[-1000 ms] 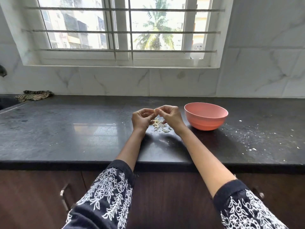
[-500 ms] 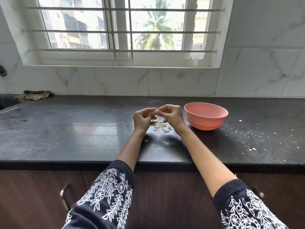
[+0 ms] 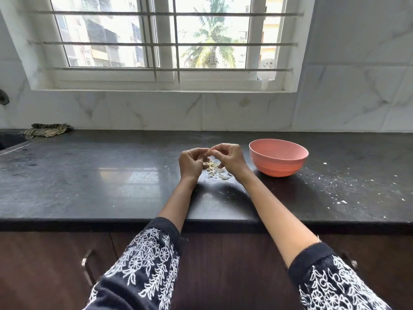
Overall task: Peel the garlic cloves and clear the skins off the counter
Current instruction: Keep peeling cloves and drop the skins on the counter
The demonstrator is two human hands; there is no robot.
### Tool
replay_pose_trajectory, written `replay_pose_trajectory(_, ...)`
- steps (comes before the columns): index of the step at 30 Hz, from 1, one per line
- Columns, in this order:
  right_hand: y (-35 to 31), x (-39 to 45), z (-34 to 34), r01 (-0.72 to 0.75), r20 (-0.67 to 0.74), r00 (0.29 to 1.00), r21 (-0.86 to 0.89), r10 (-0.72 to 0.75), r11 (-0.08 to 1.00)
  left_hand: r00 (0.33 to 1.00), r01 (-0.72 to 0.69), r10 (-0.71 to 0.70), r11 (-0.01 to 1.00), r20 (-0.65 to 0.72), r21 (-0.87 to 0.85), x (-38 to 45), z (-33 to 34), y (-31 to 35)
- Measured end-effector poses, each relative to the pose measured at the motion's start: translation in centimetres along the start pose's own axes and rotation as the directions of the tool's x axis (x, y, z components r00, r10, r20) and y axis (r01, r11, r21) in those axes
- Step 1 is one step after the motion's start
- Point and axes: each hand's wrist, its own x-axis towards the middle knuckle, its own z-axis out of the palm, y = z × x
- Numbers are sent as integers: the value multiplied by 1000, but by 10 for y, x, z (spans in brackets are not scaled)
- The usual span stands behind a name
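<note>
We look down along two outstretched forearms in dark sleeves embroidered with white flowers. The left hand and right hand meet just above a black stone counter, fingers curled, their tips pinching one small pale thing between them, most likely a garlic clove, though it is too small for us to be sure. Directly beneath the hands a little heap of papery garlic skins lies on the counter. Just to the right of the right hand stands a salmon-pink bowl; we cannot see what it holds. Pale crumbs and flecks are scattered over the right part of the counter, and a glossy patch on the left mirrors the window. At the far left, against the wall, lies a crumpled striped cloth. The wall behind is white marble-look tile. Above it, a white-framed sliding window with horizontal bars shows a palm tree and apartment buildings in bright daylight. Below the counter edge run dark brown wooden cabinet doors with a metal handle.
</note>
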Motion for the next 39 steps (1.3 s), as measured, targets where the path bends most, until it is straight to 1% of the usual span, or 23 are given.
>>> replay_pose_trajectory(2,2,1,1,9,-9,1000,-39,-9,999,1000,-7,7,1000,10,9,0,0,0)
replay_pose_trajectory(4,3,2,1,2,-18,1000,-68,-3,998,1000,19,-19,999,19,-27,0,1,1)
replay_pose_trajectory(8,5,3,2,-13,-24,1000,-89,11,996,988,152,-146,968,47,-199,-3,2,4)
replay_pose_trajectory(11,3,3,2,-25,-31,999,-80,23,997,967,254,-243,911,75,-326,-2,0,7)
replay_pose_trajectory(14,1,1,2,-48,-27,999,-37,47,998,950,312,-285,860,126,-405,0,-2,8)
replay_pose_trajectory(17,-1,-2,3,-66,11,998,51,65,997,949,312,-266,874,171,-372,0,-2,6)
replay_pose_trajectory(19,-1,-3,2,-69,18,998,83,68,994,951,305,-259,880,172,-363,0,-1,6)
replay_pose_trajectory(25,-3,-2,-1,-68,-31,997,118,72,991,947,307,-246,885,209,-351,-1,-1,6)
replay_pose_trajectory(28,-4,-3,-1,-41,-48,998,85,45,996,955,285,-235,895,180,-343,-1,-2,6)
replay_pose_trajectory(30,-4,-3,0,-32,-29,999,79,34,996,959,275,-230,896,165,-348,-2,-3,7)
replay_pose_trajectory(35,-3,-3,3,-85,68,994,58,81,995,963,259,-215,902,161,-345,-2,-3,6)
replay_pose_trajectory(39,-5,-2,4,-111,82,991,63,105,992,971,238,-225,905,79,-353,-3,-2,8)
